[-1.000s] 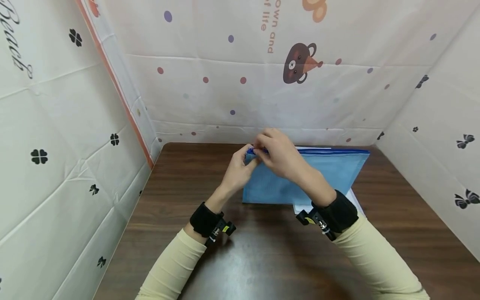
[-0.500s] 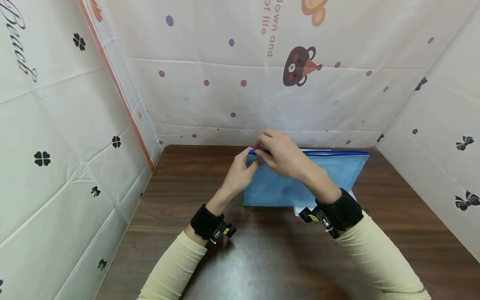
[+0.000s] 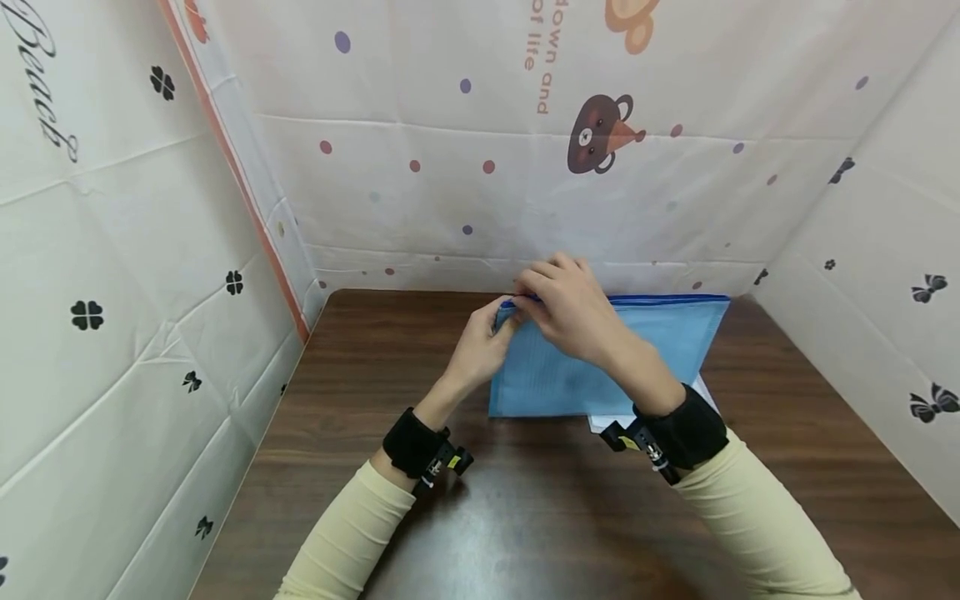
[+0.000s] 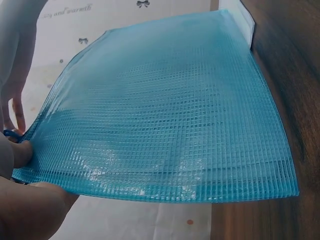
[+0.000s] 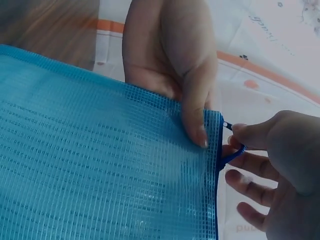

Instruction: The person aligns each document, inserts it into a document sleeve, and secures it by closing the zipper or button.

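The blue mesh pouch (image 3: 600,350) lies tilted up at the back of the counter (image 3: 525,517), over some white paper (image 3: 611,419). The left hand (image 3: 480,342) pinches the pouch's top left corner, thumb on the mesh. The right hand (image 3: 573,308) pinches the zipper pull (image 5: 229,126) at that same corner. The zip looks to be at the start of its run; drawing it along the top edge calls for the left grip to hold the corner taut

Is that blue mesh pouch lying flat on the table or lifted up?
Partly lifted. The left hand pinches the blue mesh pouch at its zipper corner, raising that edge, while the right hand pinches the zipper pull. Its near edge rests on the table.
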Motion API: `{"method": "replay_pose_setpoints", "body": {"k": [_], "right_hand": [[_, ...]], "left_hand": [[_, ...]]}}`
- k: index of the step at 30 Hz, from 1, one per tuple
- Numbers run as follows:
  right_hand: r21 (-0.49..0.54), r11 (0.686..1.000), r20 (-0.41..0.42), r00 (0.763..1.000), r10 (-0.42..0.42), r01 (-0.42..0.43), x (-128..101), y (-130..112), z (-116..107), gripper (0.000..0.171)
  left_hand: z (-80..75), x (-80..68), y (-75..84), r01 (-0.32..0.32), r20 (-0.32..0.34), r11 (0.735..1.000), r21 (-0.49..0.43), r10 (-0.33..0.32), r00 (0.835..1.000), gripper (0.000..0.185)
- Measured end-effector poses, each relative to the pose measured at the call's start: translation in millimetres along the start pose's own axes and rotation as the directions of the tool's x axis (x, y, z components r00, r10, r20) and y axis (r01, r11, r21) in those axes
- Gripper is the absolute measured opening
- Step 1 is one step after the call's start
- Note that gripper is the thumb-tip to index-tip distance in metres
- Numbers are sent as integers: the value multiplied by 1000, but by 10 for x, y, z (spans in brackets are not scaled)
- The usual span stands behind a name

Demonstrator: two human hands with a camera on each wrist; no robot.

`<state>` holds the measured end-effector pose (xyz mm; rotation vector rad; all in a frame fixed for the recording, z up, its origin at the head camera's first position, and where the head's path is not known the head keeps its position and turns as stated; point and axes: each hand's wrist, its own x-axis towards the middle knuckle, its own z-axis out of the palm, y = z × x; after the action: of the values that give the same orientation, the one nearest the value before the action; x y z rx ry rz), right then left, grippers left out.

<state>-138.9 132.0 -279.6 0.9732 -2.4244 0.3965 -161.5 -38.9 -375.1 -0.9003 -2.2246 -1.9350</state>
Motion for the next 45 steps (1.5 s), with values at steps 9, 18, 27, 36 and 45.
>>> {"method": "replay_pose_setpoints", "body": {"k": [9, 18, 27, 36, 45], "right_hand": [[-168, 985, -36, 999, -40, 33, -57, 68, -41, 4], [-197, 980, -45, 999, -26, 16, -113, 152, -83, 5], [-204, 979, -25, 1000, 10, -15, -141, 199, -120, 3], [-186, 980, -31, 997, 72, -77, -193, 266, -190, 5], [-177, 982, -20, 998, 65, -68, -238, 330, -252, 3]], "left_hand": [[2, 7, -12, -34, -26, 999, 6, 34, 999, 25], [-39, 13, -6, -60, -31, 998, 19, 60, 998, 24], [-44, 14, -8, -48, -23, 999, 9, 48, 999, 25], [-113, 28, -22, -71, -39, 997, 42, 73, 997, 25], [-172, 31, -25, -56, -38, 997, 48, 57, 998, 24]]}}
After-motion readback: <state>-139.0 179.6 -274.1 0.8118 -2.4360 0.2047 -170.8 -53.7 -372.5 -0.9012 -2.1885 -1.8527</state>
